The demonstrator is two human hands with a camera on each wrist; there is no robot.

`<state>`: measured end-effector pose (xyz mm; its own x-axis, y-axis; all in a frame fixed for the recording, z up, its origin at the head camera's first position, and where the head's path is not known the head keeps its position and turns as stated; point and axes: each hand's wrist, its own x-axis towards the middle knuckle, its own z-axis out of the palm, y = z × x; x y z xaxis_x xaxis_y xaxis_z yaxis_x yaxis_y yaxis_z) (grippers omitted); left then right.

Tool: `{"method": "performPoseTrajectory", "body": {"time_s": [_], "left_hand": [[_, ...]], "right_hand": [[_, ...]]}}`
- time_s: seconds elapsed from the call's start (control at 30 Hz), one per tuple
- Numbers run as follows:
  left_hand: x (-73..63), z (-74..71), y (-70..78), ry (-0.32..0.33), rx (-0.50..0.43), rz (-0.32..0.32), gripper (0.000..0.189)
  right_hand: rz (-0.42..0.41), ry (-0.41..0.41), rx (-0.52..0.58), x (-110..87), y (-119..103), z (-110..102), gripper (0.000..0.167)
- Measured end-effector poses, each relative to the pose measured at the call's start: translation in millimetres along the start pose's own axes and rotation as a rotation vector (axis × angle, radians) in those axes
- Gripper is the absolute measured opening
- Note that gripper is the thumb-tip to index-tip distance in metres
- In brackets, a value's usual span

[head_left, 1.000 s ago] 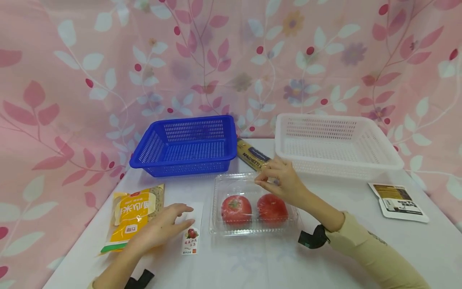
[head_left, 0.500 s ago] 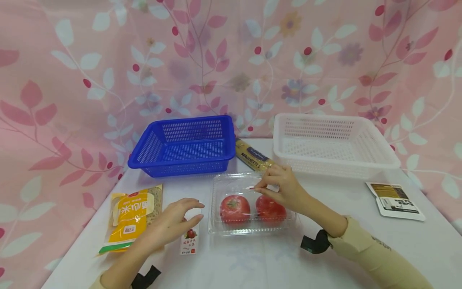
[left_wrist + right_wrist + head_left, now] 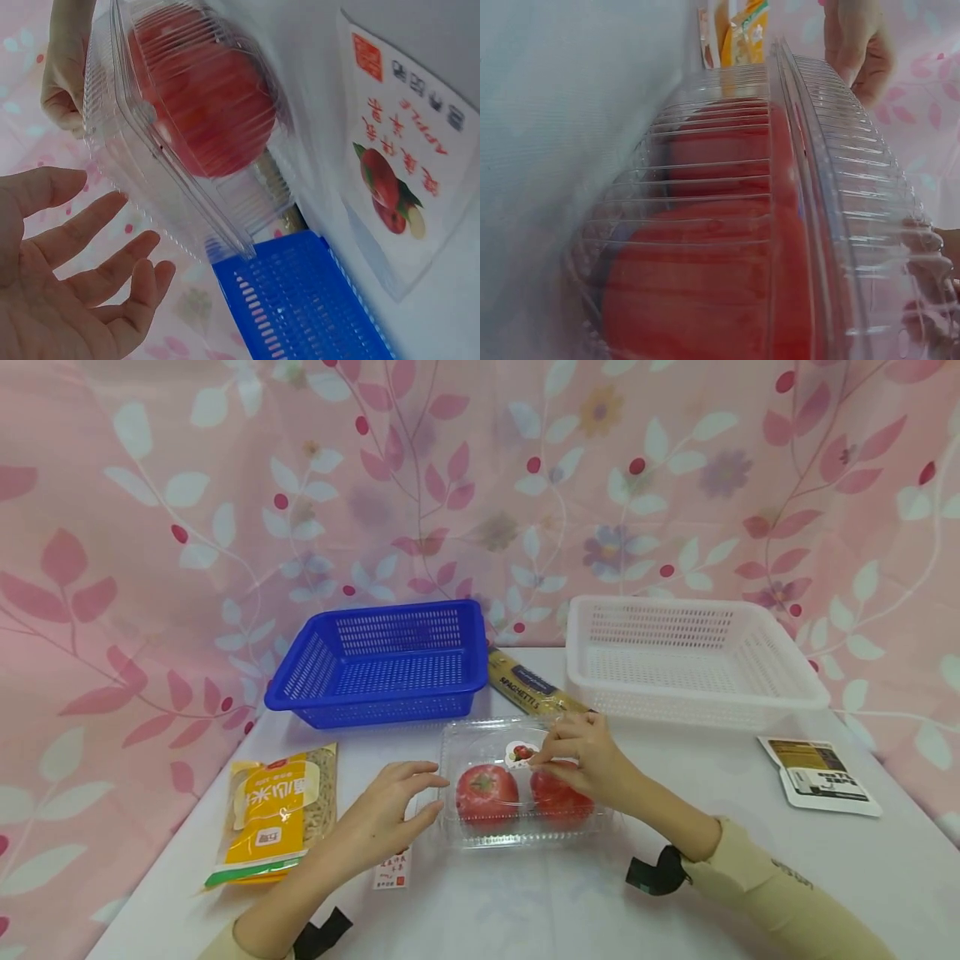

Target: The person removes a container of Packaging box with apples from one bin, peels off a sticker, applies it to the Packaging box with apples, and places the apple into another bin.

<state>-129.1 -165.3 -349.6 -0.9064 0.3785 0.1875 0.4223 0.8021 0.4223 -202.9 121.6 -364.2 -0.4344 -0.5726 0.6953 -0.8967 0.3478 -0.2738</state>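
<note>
A clear plastic clamshell box (image 3: 480, 735) with two red tomatoes (image 3: 486, 792) inside sits lid down in the middle of the table. My right hand (image 3: 588, 756) is over the lid, thumb and index finger pinching the right edge of a round white sticker (image 3: 517, 753) with a red fruit print. My left hand (image 3: 386, 810) holds nothing; its spread, lightly bent fingers stand at the box's left edge. In the left wrist view its fingertips (image 3: 142, 247) point at the box's side. Partly under the left hand lies a white card (image 3: 412, 172) printed with apples.
A blue basket (image 3: 375, 697) stands at the back left, a white basket (image 3: 697, 702) at the back right. Between them lies a spaghetti pack (image 3: 532, 685). A yellow food bag (image 3: 277, 810) is left of the left hand, and a white pouch (image 3: 821, 777) is at far right.
My left hand has moved right, from beside the card to the box's left edge. The sticker at my right fingertips, hidden at first, now shows its printed face over the lid.
</note>
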Motion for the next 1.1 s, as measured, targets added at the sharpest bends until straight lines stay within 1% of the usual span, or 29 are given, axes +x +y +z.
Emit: {"method": "performPoseTrajectory", "body": {"time_s": [0.1, 0.37, 0.5, 0.6, 0.77, 0.9, 1.1], "left_hand": [[5.3, 3.4, 3.4, 0.017, 0.025, 0.074, 0.028], [22.3, 16.4, 12.5, 0.025, 0.089, 0.293, 0.031], [29.7, 23.6, 17.3, 0.034, 0.112, 0.351, 0.033], [32.9, 27.0, 19.8, 0.050, 0.129, 0.378, 0.034], [34.8, 29.0, 22.6, 0.065, 0.132, 0.396, 0.034], [34.7, 29.4, 24.3, 0.045, 0.137, 0.386, 0.033], [33.9, 31.2, 25.5, -0.006, 0.147, 0.358, 0.033]], "right_hand": [[-0.006, 0.004, -0.003, -1.7, 1, 2, 0.019], [-0.014, 0.009, -0.002, -3.6, 2, 7, 0.018], [-0.005, -0.011, -0.038, -4.3, 0, 9, 0.016], [0.003, -0.032, -0.066, -5.3, -1, 9, 0.015], [-0.005, -0.045, -0.085, -7.0, -3, 8, 0.016], [-0.009, -0.051, -0.086, -8.3, -4, 8, 0.015], [-0.030, -0.054, -0.098, -9.3, -5, 8, 0.016]]}}
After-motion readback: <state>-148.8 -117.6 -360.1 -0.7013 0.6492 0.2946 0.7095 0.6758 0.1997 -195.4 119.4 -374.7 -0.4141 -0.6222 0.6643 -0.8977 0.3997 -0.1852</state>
